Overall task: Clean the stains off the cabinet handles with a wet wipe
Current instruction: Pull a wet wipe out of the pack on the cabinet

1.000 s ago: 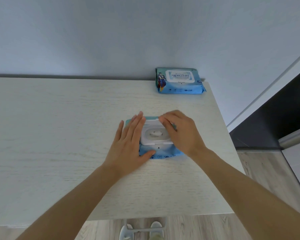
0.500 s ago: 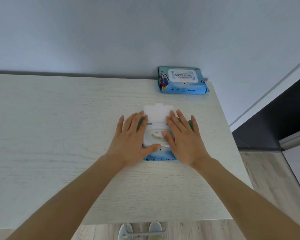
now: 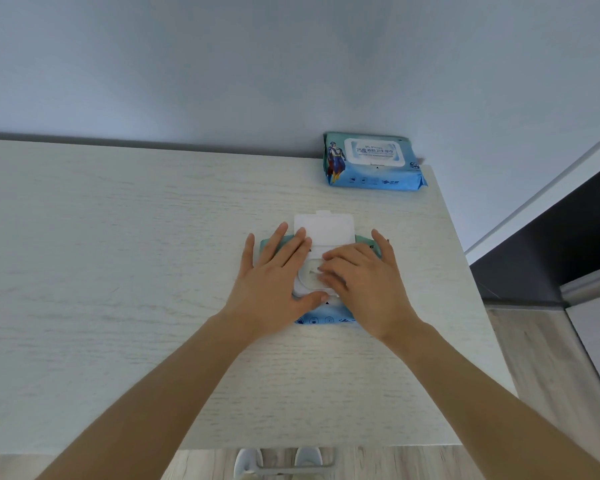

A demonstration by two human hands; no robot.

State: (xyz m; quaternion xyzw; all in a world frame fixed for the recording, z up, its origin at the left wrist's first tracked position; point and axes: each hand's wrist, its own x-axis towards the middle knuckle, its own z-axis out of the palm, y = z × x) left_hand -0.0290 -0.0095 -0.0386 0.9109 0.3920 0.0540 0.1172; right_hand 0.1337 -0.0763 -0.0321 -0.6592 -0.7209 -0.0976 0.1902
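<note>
A pale wood-grain worktop (image 3: 118,271) runs against a light blue wall (image 3: 222,64). On its right half, a blue wet-wipe pack (image 3: 321,315) lies flat, its white flip lid (image 3: 324,227) swung open toward the far side and lying back flat. The left hand (image 3: 274,278) rests palm-down on the left part of the pack, fingers (image 3: 278,247) spread and straight, the thumb along the near edge of the white dispenser frame (image 3: 303,284); it presses on the pack rather than gripping it. The right hand (image 3: 364,285) lies over the right part of the pack, its fingers curled in toward the dispenser opening; the fingertips are blurred, so I cannot tell whether they pinch a wipe or are only touching the opening. A second wet-wipe pack (image 3: 373,162), also blue with a closed white lid and a caped figure printed on its left end, sits at the far right corner of the worktop against the wall, well apart from the hands. To the right, a dark cabinet front (image 3: 551,244) stands beside wood-look flooring (image 3: 541,375). No cabinet handle can be made out clearly.
</note>
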